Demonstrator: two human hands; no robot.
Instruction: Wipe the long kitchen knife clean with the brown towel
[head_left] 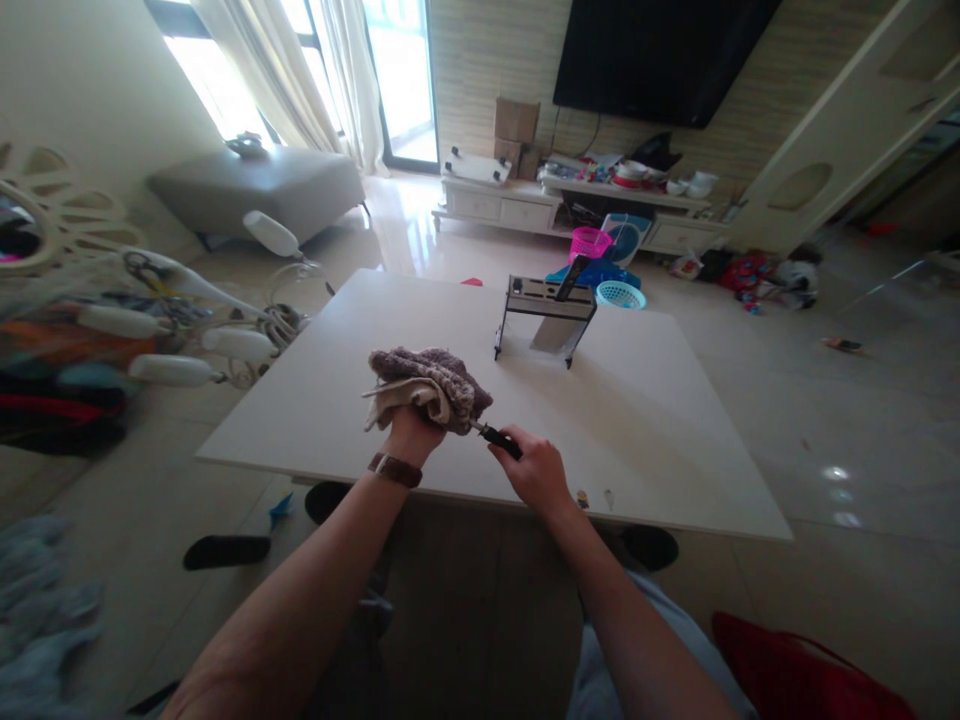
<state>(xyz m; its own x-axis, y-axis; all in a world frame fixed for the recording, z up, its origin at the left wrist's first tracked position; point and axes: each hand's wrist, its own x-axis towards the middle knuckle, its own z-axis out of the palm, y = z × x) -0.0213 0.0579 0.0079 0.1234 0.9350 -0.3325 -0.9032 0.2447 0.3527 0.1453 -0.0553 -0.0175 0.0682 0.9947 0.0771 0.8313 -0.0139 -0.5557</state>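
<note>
Head view shows a broad white bench (300, 420) across the middle of the scene, its near edge just in front of the person. Toward its far side stands an upright rack (536, 292), slotted along the top, with a dark handle (574, 276) slanting up out of it. Nearer, left of the rack, a bunched cloth (439, 368), fluffy grey-brown on top with a beige fold beneath, covers the metal end of a black-handled tool (501, 441).

Wiping looks like the step in hand. To do it well, I would hold the tool steady, press the cloth evenly from both sides, and draw it from the handle outward past the tip. Since the metal end is hidden, a sharp edge cannot be ruled out, so a thick fold under the fingers and light pressure seem wise.

As for position, the tool lies between the two hands, slanting from the cloth down toward the right. The left hand (415, 437), a brown wristband (395, 470) below it, is closed on the cloth's underside, its fingers mostly lost in the folds. The right hand (536, 468) grips the tool's handle. Only a short length of bare metal shows between them.

Smallest are a yellowish item (582, 498) and a pale item (609, 498) near the bench's front edge, beside the right forearm, too small to identify.
</note>
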